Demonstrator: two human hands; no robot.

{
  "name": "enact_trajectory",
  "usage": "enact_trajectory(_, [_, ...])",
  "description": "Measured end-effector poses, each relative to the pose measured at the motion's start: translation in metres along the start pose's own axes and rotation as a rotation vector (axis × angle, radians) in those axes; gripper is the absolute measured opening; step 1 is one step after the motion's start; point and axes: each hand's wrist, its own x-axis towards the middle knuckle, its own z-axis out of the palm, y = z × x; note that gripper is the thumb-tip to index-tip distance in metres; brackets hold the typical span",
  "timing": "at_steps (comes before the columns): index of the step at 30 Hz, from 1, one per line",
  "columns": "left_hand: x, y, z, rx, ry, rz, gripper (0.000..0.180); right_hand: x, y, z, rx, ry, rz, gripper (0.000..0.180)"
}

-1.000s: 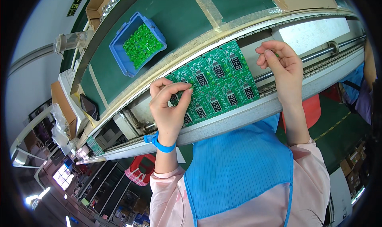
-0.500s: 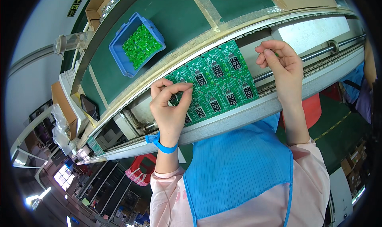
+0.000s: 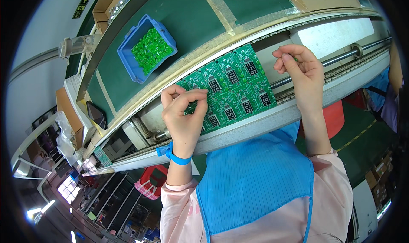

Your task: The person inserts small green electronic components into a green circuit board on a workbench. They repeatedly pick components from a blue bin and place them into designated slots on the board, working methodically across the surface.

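A green circuit board panel (image 3: 236, 89) with rows of black digit displays lies across the conveyor rails in front of me. My left hand (image 3: 185, 113), a blue strap around its wrist, is over the panel's left part. Its thumb and forefinger are pinched together just above the board; whatever is between the tips is too small to make out. Off the panel's right edge, above the rail gap, I hold my right hand (image 3: 301, 68) with its fingers curled. A speck of green, like a small LED, shows among them. Several green LEDs stand on the board between the displays.
A blue bin (image 3: 135, 68) full of green LEDs (image 3: 151, 51) sits on the green bench beyond the conveyor. The conveyor's near rail (image 3: 230, 134) runs between me and the panel. A metal shaft (image 3: 341, 60) lies to the right, and a red stool (image 3: 151, 181) stands below left.
My left hand has shifted very slightly to the right over the panel, still pinched. My right hand stays almost in place.
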Motion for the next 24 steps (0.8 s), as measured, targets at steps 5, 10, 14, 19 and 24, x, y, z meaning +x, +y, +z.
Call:
enact_trajectory(5, [0.002,0.004,-0.002,0.034,-0.011,0.004,0.018,0.000,0.000,0.000,-0.003,0.003,0.002,0.016])
enact_trajectory(10, [0.003,0.007,0.000,0.116,0.022,0.056,0.017,0.000,0.000,0.000,0.003,0.003,0.001,0.016])
enact_trajectory(14, [0.004,0.011,0.001,0.179,0.022,0.129,0.018,0.000,-0.003,0.002,0.012,-0.007,0.022,0.015])
enact_trajectory(19, [0.003,0.011,-0.001,0.258,0.019,0.173,0.016,-0.001,-0.004,0.000,0.077,-0.008,0.087,0.016])
enact_trajectory(24, [0.003,0.013,0.000,0.251,0.033,0.132,0.016,-0.001,-0.003,-0.002,0.074,-0.017,0.101,0.016])
